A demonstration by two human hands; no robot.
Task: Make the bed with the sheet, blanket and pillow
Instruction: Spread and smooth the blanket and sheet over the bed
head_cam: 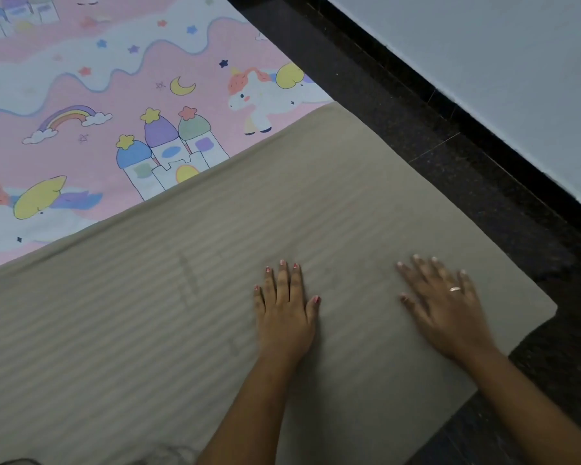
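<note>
Two hands down flat: left hand (284, 317) near centre, right hand (443, 313) to its right. One striped beige blanket (182, 280) under them. One pink unicorn-print sheet (64, 78) far left. One ring (454, 289), right hand.

The striped beige blanket (182, 280) lies flat across the middle and lower frame, a broad open surface left of the left hand (284, 313). A bare strip of cloth separates that hand from the right hand (446, 313); both press flat on the blanket. In the upper left, the patterned sheet (98, 95) spreads smooth. A dark floor (433, 135) band runs diagonally along the right, and the pale wall (483, 45) closes the upper right.
</note>
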